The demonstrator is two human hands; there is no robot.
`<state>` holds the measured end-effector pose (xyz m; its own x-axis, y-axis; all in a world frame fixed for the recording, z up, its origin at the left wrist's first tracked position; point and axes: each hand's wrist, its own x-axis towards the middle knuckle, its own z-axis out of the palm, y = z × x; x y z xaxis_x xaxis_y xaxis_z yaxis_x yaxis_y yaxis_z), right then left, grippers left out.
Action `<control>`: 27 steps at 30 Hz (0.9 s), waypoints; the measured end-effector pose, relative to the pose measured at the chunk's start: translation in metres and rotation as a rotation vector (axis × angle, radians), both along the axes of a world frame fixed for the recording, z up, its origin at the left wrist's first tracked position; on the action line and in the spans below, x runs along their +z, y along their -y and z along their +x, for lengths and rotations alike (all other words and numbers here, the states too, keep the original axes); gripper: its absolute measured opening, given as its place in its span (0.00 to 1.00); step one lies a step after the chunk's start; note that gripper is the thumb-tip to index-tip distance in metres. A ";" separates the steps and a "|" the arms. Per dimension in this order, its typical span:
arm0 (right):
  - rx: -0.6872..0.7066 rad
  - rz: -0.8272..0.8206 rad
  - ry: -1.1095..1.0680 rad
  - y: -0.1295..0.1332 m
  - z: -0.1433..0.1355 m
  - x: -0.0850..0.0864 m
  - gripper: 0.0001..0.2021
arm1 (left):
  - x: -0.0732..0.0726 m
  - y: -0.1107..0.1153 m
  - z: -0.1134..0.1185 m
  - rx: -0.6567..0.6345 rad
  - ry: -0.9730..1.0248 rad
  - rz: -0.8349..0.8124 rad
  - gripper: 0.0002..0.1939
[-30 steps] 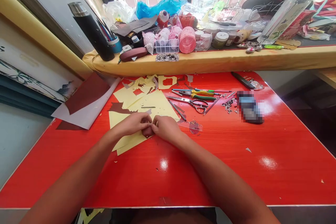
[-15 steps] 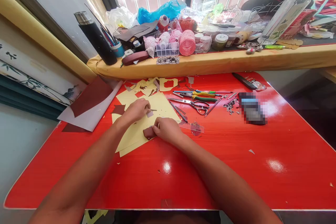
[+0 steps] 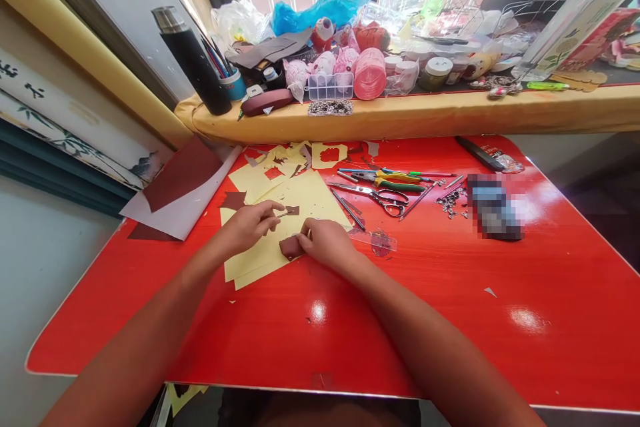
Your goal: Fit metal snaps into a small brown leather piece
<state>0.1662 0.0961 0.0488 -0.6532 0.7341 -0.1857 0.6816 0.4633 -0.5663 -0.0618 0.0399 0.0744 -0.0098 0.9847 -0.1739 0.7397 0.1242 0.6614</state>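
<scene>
One red table (image 3: 425,327); to its left, a scroll (image 3: 37,90) with dark characters, illegible; yellow paper (image 3: 320,197) on top. In the right hand (image 3: 327,240), a brown piece (image 3: 289,247), pinched by the paper's near edge; in the half-curled left hand (image 3: 253,223), a thin rod (image 3: 287,213).

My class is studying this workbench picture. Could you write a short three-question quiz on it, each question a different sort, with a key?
1. Multiple choice: whose fingers are on the rounded brown object?
A) The left hand's only
B) The right hand's only
C) Neither hand's

2. True or false: the scissors lie on the red table.

3. Fill in the blank: one handle of the pliers is yellow and the other is ____.

Key: 1. B; 2. True; 3. green.
</scene>
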 end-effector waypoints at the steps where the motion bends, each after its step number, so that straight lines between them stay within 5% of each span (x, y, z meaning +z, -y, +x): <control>1: 0.001 -0.002 0.003 0.000 0.000 0.001 0.10 | 0.003 0.004 0.000 0.018 -0.011 -0.008 0.18; 4: -0.002 -0.010 0.012 0.001 0.000 0.003 0.11 | 0.012 0.013 0.000 0.038 0.025 -0.036 0.18; 12: 0.001 -0.025 0.013 0.002 0.000 0.007 0.11 | 0.023 0.030 0.012 0.084 0.486 -0.192 0.16; 27: 0.000 -0.004 0.000 0.002 -0.001 0.000 0.10 | 0.031 0.032 0.022 0.095 0.239 -0.157 0.24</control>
